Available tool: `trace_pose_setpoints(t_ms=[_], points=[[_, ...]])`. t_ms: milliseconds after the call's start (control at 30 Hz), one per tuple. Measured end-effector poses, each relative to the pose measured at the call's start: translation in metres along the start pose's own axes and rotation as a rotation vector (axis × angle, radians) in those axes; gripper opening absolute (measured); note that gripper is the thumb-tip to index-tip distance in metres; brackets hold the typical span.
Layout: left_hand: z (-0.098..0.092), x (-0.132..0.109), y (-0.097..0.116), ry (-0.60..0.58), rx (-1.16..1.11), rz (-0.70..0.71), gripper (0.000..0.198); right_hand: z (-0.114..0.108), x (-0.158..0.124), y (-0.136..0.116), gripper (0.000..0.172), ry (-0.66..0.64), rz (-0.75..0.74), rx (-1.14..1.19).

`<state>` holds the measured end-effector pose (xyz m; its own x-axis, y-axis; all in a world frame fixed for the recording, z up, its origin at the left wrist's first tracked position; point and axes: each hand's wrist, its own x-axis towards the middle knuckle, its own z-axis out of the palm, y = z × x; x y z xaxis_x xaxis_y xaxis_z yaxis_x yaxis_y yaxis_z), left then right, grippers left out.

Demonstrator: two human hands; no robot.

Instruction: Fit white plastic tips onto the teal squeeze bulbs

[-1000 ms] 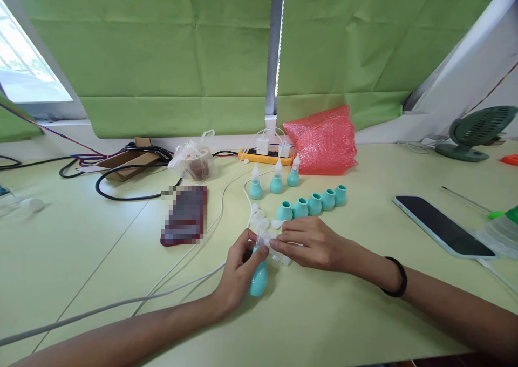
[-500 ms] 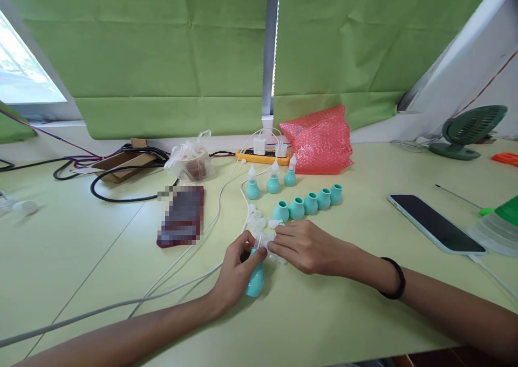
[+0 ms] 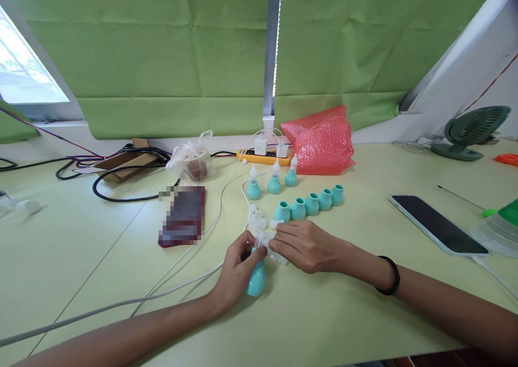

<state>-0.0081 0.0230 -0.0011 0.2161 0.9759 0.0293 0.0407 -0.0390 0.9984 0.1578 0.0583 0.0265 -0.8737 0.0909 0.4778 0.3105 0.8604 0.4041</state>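
My left hand (image 3: pixel 238 267) is closed around a teal bulb (image 3: pixel 256 280) with a clear tube part (image 3: pixel 260 239) at its top. The fingers of my right hand (image 3: pixel 301 245) are pressed together at the clear pieces beside that tube; what they pinch is hidden. Small clear plastic parts (image 3: pixel 257 222) lie just beyond both hands. Farther back, three teal bulbs with clear pointed tips (image 3: pixel 274 183) stand upright. Several open teal bulbs (image 3: pixel 298 209) form a slanting row to their right.
White cables (image 3: pixel 190 286) cross the table from the left. A dark red pouch (image 3: pixel 183 216) and a bagged tape roll (image 3: pixel 196 164) lie left of centre. Behind are a yellow power strip (image 3: pixel 265 158) and pink bubble wrap (image 3: pixel 324 145). A phone (image 3: pixel 439 224) and fan (image 3: pixel 469 132) are on the right.
The view has shifted very slightly. Both hands keep nearly the same place and hold.
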Motion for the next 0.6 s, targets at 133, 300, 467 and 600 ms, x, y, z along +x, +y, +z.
trace_pose_setpoints(t_ms=[133, 300, 467, 600], points=[[0.0, -0.001, 0.002, 0.006, -0.036, -0.023, 0.022, 0.001, -0.001, 0.002, 0.023, 0.051, 0.061, 0.014], [0.0, -0.001, 0.004, -0.002, -0.056, -0.036, 0.02, 0.0, 0.001, 0.006, 0.013, 0.119, 0.145, 0.238], [0.0, 0.0, 0.005, -0.038, -0.046, -0.091, 0.02, -0.008, 0.002, 0.01, 0.015, -0.019, 0.206, 0.557], [0.0, 0.001, 0.004, -0.068, -0.013, -0.129, 0.023, -0.013, 0.0, 0.016, 0.013, -0.157, 0.247, 0.739]])
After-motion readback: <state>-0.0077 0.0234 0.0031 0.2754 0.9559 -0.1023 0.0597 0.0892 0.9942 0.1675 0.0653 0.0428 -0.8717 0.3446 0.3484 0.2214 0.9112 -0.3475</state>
